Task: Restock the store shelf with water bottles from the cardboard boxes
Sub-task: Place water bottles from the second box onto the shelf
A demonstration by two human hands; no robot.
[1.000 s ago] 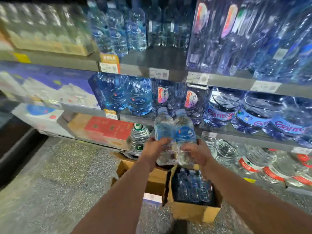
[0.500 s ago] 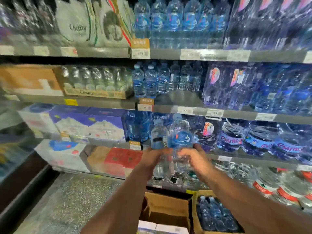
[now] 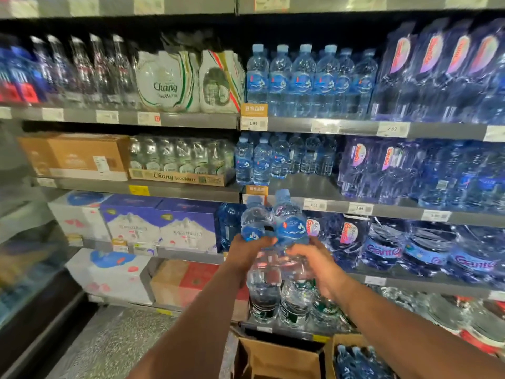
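The lower halves of the two water bottles are hard to separate from the clear bottles behind them. Only the caps, shoulders and blue labels read plainly. The left hand (image 3: 247, 251) wraps its fingers round the left bottle (image 3: 255, 222) just under the label. The right hand (image 3: 314, 262) curls round the lower body of the right bottle (image 3: 289, 220). The hands are close together and the bottles stand upright, side by side and touching, in front of the shelving.

Below the wrists, the frame edge cuts off two cardboard boxes. The open box (image 3: 276, 359) under the left forearm shows only flaps and a dark inside, so its contents cannot be told. Beside it, under the right forearm, the second box (image 3: 331, 356) holds blue-capped bottles (image 3: 355, 362), only partly visible.

Above the hands a shelf (image 3: 308, 187) carries a short row of matching small bottles (image 3: 262, 160) at its left end, with bare grey board next to them. The price tags along its lip are too blurred to read. To the right of the hands sit large jugs (image 3: 382, 247) (their lettering smeared), and to the left are purple cartons (image 3: 164, 222). Directly beneath the hands stand green-labelled bottles (image 3: 295, 305) — partly covered by the fingers.
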